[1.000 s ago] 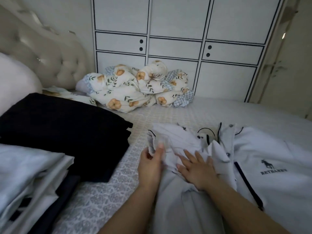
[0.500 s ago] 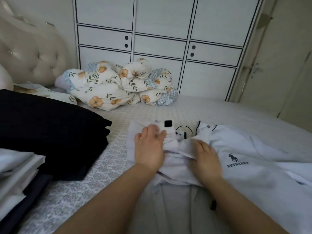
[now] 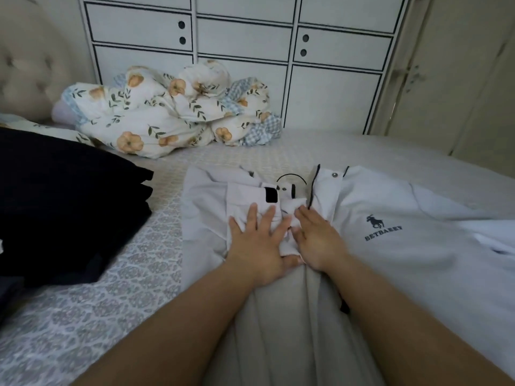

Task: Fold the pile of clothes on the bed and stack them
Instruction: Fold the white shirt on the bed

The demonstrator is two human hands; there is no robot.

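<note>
We're mid-fold on the white logo-printed jacket (image 3: 390,246), left hand (image 3: 259,243) and right hand (image 3: 317,240) with fingers spread flat, gripping nothing, pressing the tucked sleeve; next, fold toward 12 o'clock.

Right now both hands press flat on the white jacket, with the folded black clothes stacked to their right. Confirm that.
Not quite. Both the left hand and right hand do press flat on the white jacket, but the head view shows the folded black clothes stacked to their left, not their right.
</note>
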